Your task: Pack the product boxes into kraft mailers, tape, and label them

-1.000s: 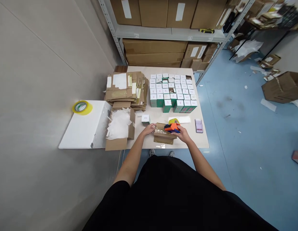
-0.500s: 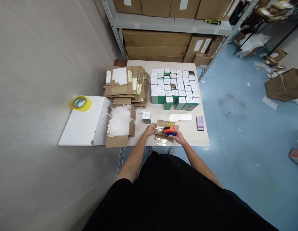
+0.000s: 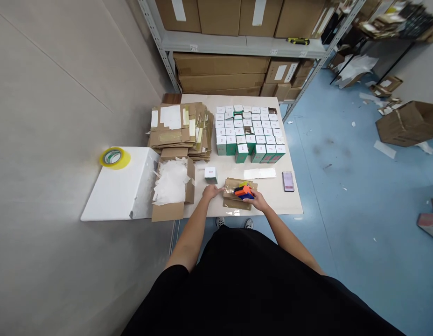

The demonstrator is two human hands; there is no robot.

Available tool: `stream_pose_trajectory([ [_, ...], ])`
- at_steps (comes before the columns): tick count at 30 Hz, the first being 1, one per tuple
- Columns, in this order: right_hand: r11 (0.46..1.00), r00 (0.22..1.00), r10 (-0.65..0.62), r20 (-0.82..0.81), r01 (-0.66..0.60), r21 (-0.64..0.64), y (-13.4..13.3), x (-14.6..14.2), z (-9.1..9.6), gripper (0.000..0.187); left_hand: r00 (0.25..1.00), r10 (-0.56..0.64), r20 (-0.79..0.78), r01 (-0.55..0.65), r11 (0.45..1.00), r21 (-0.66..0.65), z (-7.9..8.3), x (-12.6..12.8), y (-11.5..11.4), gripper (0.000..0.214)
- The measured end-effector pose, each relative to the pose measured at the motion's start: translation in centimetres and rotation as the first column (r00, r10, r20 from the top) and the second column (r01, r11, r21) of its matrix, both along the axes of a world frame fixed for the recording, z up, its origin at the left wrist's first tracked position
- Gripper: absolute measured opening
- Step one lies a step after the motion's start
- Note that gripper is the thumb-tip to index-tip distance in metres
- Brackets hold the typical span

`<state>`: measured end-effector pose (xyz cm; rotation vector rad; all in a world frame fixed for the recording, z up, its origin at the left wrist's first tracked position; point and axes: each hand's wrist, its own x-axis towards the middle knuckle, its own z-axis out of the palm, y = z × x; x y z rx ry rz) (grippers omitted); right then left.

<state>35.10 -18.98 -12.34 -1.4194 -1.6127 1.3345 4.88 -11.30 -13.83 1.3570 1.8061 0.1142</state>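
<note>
My right hand is wrapped round an orange and blue tape dispenser with a yellow roll showing behind it. The dispenser is over a small flat brown cardboard piece, which has shiny tape across its left part. At the left edge of that cardboard is my left hand, a finger or thumb stretched out to touch it and nothing visible in its grasp. Just beyond my left hand stands a small white-topped green box.
Rows of white-topped green boxes fill the table's far part. White paper strips and a purple pack lie rightward. Leftward are stacked flattened cardboard, an open carton with white paper, and a yellow tape roll.
My left hand has shifted slightly left along the cardboard's edge and its fingers look straighter. My right hand keeps the tape dispenser over the cardboard. The view has tilted a little.
</note>
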Motion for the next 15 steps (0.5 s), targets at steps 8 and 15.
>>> stream_pose_trajectory([
  [8,0.803,0.925,0.093,0.369,-0.289,0.522,3.1,1.4,5.0,0.025,0.84,-0.34,0.423,0.166,0.903,0.397,10.9,1.0,3.1,0.036],
  [15,0.662,0.862,-0.028,0.506,-0.363,0.655,4.0,2.1,9.5,0.023,0.657,-0.627,0.418,0.491,0.777,0.394,19.4,3.1,2.1,0.032],
])
